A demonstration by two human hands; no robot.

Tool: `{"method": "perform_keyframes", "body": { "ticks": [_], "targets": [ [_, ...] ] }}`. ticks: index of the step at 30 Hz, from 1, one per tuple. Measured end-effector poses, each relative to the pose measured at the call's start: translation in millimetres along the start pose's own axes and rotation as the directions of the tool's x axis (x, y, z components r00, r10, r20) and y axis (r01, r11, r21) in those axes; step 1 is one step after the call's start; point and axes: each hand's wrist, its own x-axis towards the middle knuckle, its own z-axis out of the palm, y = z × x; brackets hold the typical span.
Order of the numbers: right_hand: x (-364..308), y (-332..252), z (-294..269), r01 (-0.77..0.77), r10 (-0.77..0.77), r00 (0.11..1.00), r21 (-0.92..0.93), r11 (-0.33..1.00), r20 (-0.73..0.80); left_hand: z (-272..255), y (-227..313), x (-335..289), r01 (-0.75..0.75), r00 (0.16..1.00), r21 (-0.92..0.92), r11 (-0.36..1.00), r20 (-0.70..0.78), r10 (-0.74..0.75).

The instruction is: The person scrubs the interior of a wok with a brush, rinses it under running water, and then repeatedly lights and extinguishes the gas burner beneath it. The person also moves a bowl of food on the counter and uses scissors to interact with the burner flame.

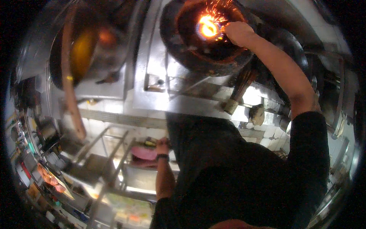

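Observation:
My right arm is stretched forward to the round burner [213, 63], where an orange flame [208, 26] burns and sparks fly up. My right hand [239, 33] is curled closed over the burner's right rim, close beside the flame. Whatever its fingers grip is hidden by the hand and the glare. Low at my left side hangs my left hand [162, 145], a dark band on its wrist. It is next to a pink item [144, 153], perhaps a cloth or a basin. Its fingers are too small and blurred to read.
To the left, a wok [63, 57] with something yellow sits under a long wooden handle [68, 80]. A bamboo brush [242, 89] leans beside the burner. Dark pans [293, 49] stand at the right. Metal racks [95, 164] and a board with reddish food [53, 179] lie lower left.

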Motion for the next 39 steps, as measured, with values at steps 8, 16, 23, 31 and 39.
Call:
{"method": "perform_keyframes", "body": {
  "ticks": [8,16,23,31,39],
  "targets": [
    [17.2,18.2,41.7,0.042,-0.045,0.997,-0.046,0.998,-0.069,-1.0,-5.4,1.1,0.284,0.958,-0.171,0.943,0.096,-0.271],
    [15.4,-4.7,24.6,-0.023,0.014,0.989,-0.062,0.998,-0.145,16.6,-62.9,-3.6,-0.352,0.909,0.625,0.696,0.051,0.414],
    [25.6,21.2,47.4,-0.013,-0.009,0.994,-0.201,0.98,-0.111,5.9,-35.6,7.9,0.065,0.991,0.067,0.996,0.115,-0.072],
    [-8.4,14.8,-7.2,0.031,-0.045,0.969,-0.059,0.998,-0.244,-14.1,35.5,9.4,0.426,0.904,-0.274,0.863,0.181,-0.388],
    [-127.7,26.2,31.5,-0.129,0.413,0.805,0.554,0.822,-0.426,-4.4,-59.4,11.2,-0.153,0.987,0.336,0.929,0.092,0.129]
  ]
}}
